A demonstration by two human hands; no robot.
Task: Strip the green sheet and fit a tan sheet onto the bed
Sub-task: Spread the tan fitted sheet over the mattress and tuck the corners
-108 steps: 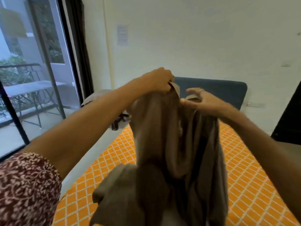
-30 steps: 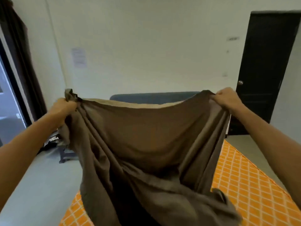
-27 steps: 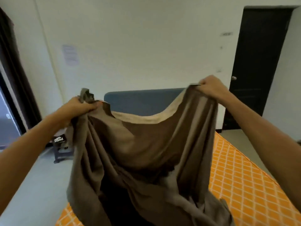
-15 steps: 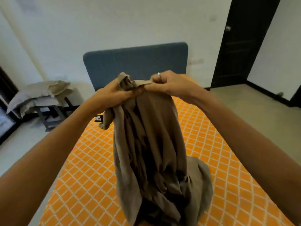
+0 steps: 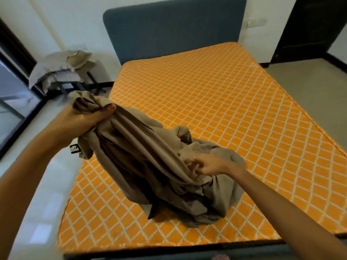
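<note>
A tan sheet (image 5: 169,166) lies bunched on the bare orange mattress (image 5: 234,109) near the bed's foot edge. The left hand (image 5: 82,121) grips a gathered end lifted above the left edge; the right hand (image 5: 208,165) pinches a fold in the heap.

Bed (image 5: 281,245): dark frame along near edge, blue upholstered headboard (image 5: 174,25) at far end. Bare mattress (image 5: 216,94), orange with white diamond lattice, covers the frame; no sheet fitted. Tan sheet (image 5: 187,194) lies bunched in a heap on the near-centre of the mattress, lower folds resting on the surface, upper part lifted off toward the left. Rest of mattress surface uncovered. Floor (image 5: 319,87) pale on both sides.
</note>
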